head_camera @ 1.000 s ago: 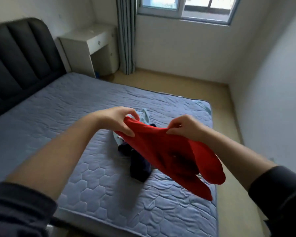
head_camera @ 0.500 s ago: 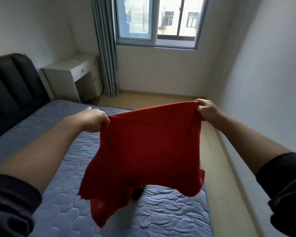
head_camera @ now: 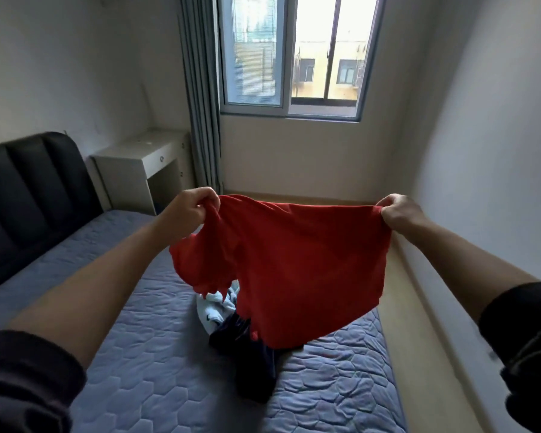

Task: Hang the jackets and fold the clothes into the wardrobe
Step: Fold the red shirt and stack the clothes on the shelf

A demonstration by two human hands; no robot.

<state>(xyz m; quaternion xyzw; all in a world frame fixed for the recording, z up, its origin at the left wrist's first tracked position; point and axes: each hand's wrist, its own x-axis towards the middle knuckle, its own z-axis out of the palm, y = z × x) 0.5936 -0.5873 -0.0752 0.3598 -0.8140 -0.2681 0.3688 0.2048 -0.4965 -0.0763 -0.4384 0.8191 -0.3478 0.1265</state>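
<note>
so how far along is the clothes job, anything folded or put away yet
Nothing looks finished: no folded clothes are in view. In hand: the left hand and right hand pinch the top corners of a red garment, spread above the bed. Left: folding it, then the light blue garment and the dark garment heaped on the bed.

A bedroom (probably at home): mattress (head_camera: 132,354), headboard (head_camera: 28,189).

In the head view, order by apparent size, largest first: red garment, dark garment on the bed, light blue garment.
red garment, nearest the camera
dark garment
light blue garment
The last two are partly hidden, so unsure.
</note>
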